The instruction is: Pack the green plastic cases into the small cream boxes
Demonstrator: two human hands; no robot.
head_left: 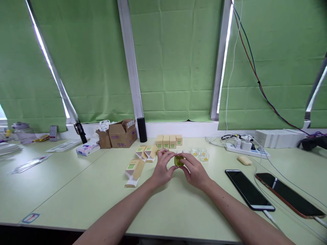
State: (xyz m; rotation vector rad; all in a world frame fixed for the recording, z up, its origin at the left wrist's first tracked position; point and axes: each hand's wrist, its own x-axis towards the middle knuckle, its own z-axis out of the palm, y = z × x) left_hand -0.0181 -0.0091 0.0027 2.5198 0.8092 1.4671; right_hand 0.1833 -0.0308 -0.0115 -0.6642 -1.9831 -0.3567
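Between my two hands, above the middle of the table, is a small olive-green item (178, 160), squarish with rounded corners; its exact kind is not clear. My left hand (165, 166) grips its left edge with thumb and fingers. On the other side, my right hand (194, 169) has its fingertips closed on the right edge and front. An opened small tan carton (134, 170) lies to the left of my left hand, flap out. Two more opened cartons (150, 153) sit just behind it. Several clear containers with yellow centres (204, 157) stand beyond my right hand.
Several closed tan cartons (166, 141) stand in a row at the back. A cardboard box (122, 134), a black cylinder (142, 130) and a tissue pack (88, 149) are left. Two phones (249, 189) with cables and a power strip (246, 149) lie right.
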